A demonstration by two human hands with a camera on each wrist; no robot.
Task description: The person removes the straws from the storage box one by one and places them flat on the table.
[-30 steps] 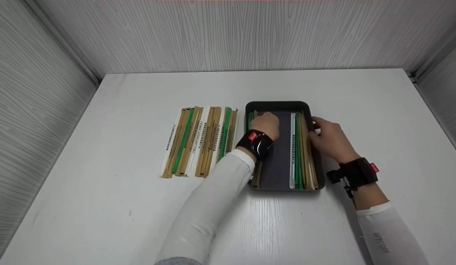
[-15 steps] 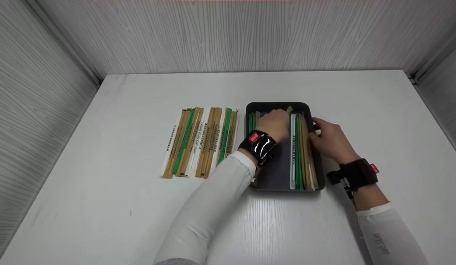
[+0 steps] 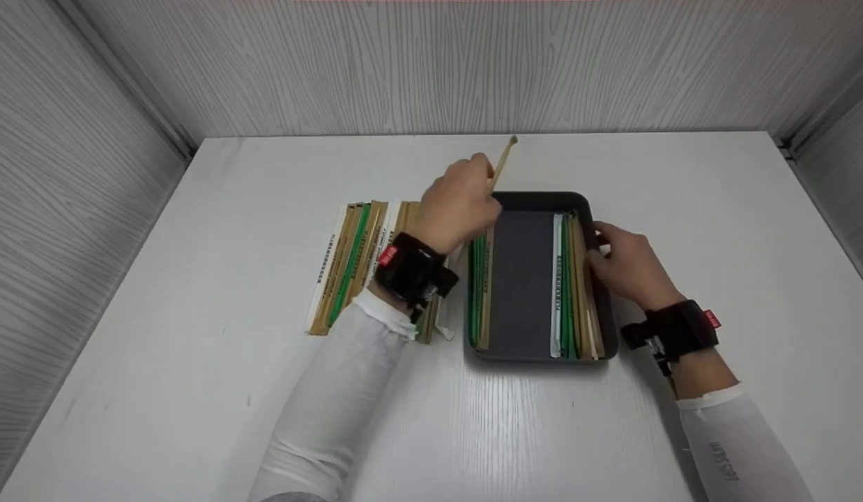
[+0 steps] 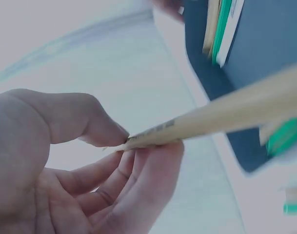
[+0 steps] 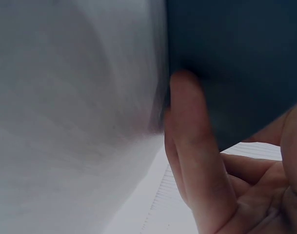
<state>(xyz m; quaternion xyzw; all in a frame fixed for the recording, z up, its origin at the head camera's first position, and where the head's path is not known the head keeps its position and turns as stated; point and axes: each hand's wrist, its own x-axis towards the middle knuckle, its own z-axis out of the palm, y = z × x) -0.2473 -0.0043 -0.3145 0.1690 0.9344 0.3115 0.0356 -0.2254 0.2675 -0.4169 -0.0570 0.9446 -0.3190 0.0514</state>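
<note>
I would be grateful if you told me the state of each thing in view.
Left hand: pinching a brown packet.
Right hand: touching the tray's right side.
Brown packet: held, tilted.
Tray: uncovered, partly filled.
Left tray packets: lying along its left wall.
Right tray packets: lying along its right wall.
Row of packets: on the table, partly hidden.
Wristbands: worn.

Found dark printing along the slim packets (image 3: 350,258) and the held packet (image 4: 236,114), too blurred to decipher. Noted pale marks on red wrist-strap tags (image 3: 387,255) and grey lettering on the right sleeve (image 3: 742,446); likewise illegible.
</note>
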